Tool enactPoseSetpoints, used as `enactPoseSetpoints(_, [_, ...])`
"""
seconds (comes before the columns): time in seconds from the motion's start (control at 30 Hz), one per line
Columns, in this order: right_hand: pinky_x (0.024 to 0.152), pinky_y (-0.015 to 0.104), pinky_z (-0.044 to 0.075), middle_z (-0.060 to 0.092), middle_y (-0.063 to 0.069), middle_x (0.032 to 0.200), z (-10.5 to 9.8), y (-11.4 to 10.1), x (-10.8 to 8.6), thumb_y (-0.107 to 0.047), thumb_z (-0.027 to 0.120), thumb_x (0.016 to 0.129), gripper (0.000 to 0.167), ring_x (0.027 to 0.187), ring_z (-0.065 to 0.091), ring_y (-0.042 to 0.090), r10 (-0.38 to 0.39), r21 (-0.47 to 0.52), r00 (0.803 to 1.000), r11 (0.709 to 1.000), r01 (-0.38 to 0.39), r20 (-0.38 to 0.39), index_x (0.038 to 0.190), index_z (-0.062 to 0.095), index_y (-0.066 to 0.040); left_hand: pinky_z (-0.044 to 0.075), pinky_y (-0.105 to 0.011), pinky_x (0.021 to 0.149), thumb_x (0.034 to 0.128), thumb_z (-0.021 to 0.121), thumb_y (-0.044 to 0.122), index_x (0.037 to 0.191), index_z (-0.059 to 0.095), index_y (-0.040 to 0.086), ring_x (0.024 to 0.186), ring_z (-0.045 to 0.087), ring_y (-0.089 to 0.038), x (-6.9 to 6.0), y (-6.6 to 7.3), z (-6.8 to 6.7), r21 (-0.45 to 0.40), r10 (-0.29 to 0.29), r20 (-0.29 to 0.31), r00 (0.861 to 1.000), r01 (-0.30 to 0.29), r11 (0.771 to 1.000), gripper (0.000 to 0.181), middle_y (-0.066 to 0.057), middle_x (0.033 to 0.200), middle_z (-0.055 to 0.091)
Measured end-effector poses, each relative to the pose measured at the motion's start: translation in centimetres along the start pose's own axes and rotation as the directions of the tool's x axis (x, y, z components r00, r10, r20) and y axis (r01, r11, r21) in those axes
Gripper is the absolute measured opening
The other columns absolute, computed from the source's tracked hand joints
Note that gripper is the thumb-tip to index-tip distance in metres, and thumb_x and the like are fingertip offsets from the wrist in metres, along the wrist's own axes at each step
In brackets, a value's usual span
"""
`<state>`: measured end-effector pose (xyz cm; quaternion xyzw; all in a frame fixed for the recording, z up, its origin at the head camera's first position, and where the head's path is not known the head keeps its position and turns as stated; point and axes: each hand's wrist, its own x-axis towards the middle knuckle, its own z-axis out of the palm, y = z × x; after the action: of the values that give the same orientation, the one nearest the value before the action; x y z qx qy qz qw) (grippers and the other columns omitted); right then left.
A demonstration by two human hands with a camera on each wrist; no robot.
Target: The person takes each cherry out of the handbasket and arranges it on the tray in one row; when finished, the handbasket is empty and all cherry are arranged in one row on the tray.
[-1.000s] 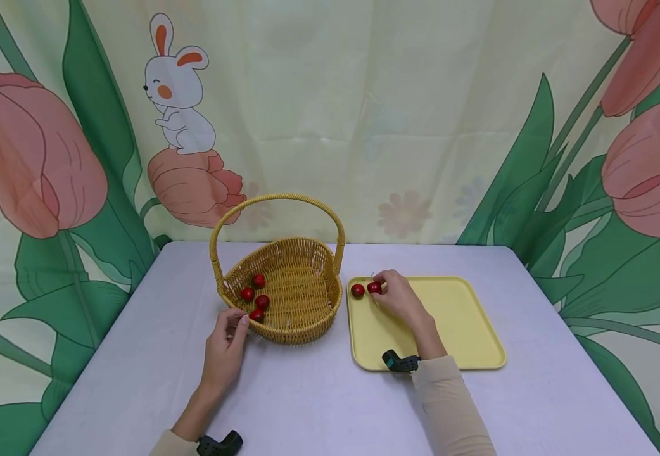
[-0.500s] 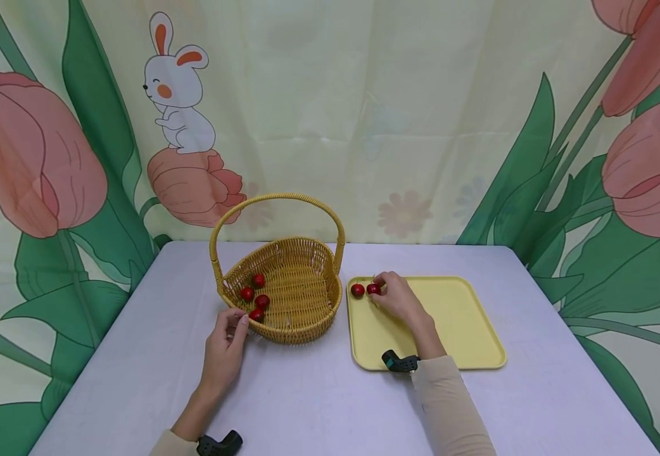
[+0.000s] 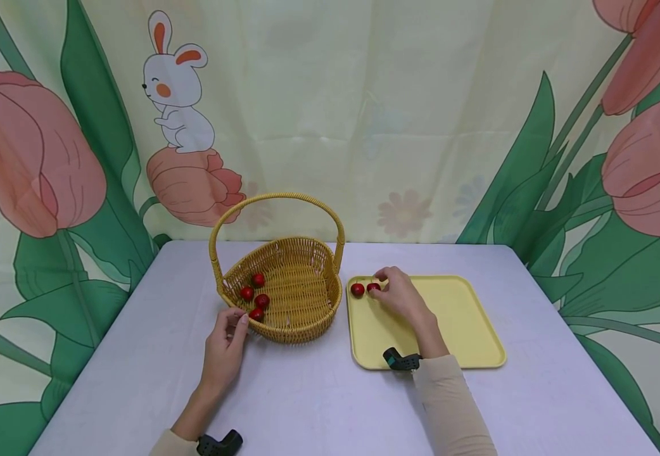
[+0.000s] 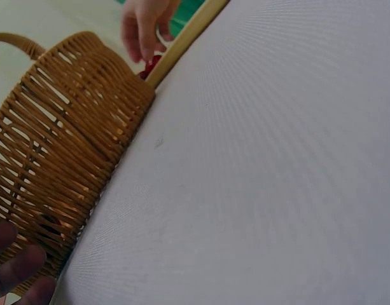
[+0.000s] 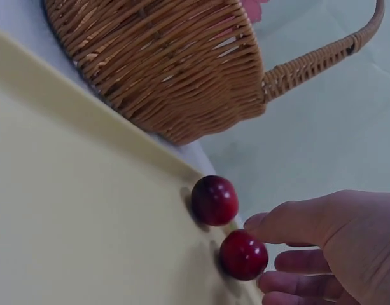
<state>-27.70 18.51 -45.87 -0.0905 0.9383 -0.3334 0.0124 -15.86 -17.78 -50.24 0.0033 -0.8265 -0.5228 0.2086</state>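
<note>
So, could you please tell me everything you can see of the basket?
The basket is golden and woven, apparently wicker, with one tall arched handle. It stands upright on the pale tabletop, left of the yellow tray. Four red cherries lie inside, along its left side. The left hand touches its near-left rim.

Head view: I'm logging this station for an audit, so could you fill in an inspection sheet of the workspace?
Surface: table with a pale, smooth top.
Job's things: wicker basket, handle up, four cherries at its left side; yellow tray to its right, two more cherries near the far-left corner.
Clutter: nothing seen.
Grips: left grip touches the basket's near-left rim; right grip is at the right-hand tray cherry, firm hold unclear.
Cables: nothing seen.
Surroundings: backdrop printed with large tulips and a white rabbit.
</note>
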Motion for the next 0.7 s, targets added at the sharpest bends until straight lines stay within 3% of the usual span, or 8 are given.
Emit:
enactPoseSetpoints(0.4, [0.083, 0.04, 0.054, 0.061, 0.015, 0.125, -1.4, -2.3, -0.4, -0.024, 0.071, 0.091, 0.045, 0.098, 0.063, 0.026, -0.089, 0.002, 0.994, 0.996, 0.089, -0.066, 0.128, 0.06, 0.0, 0.049, -0.018, 0.065, 0.1036, 0.056, 0.022, 0.116, 0.058, 0.012, 0.08, 0.06, -0.02, 0.0, 0.0, -0.1, -0.007, -0.005, 0.0, 1.0, 0.005, 1.0, 0.016, -0.01, 0.095, 0.066])
enactPoseSetpoints(0.7, [0.079, 0.039, 0.057, 0.062, 0.015, 0.122, -2.1, -5.1, -1.4, -0.021, 0.073, 0.091, 0.041, 0.096, 0.065, 0.026, -0.196, 0.011, 0.974, 0.98, 0.199, -0.116, 0.125, 0.061, -0.002, 0.05, -0.018, 0.066, 0.1039, 0.055, 0.023, 0.118, 0.057, 0.01, 0.081, 0.059, -0.018, 0.1, -0.1, 0.0, -0.004, -0.015, 0.009, 1.0, 0.015, 1.0, 0.019, -0.01, 0.096, 0.065])
